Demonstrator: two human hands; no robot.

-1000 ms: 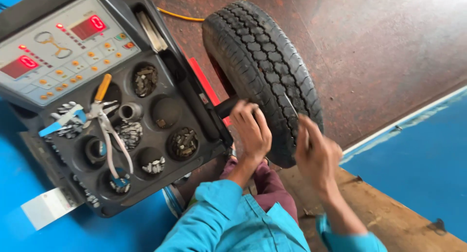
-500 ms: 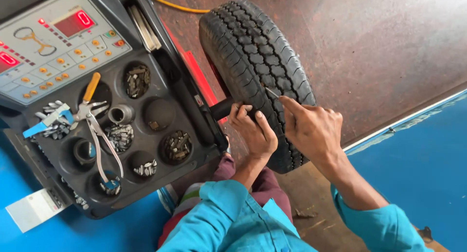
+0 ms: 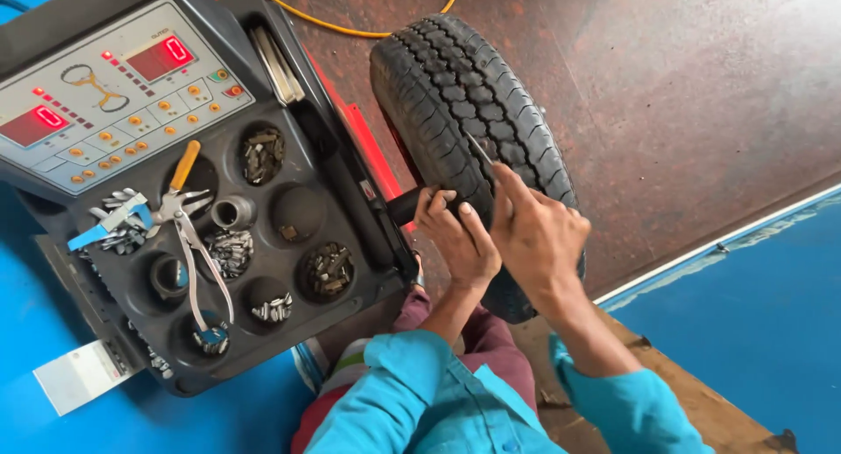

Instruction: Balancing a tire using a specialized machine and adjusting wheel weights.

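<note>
A big black tyre (image 3: 477, 125) stands upright on its tread, fixed to the side of a wheel machine (image 3: 175, 182). The left hand (image 3: 460, 239) presses on the tyre's side, fingers close together and curled. The right hand (image 3: 536, 235) pinches a thin pointed tool (image 3: 479, 150) against the tread. Most of the tool hides inside the fingers, so its kind is hard to tell. The hands cover the tyre's lower part. On the machine's tray, pliers (image 3: 194, 235) lie across round cups of small metal weights (image 3: 263, 154). A yellow hose (image 3: 368, 24) runs off the top edge.
</note>
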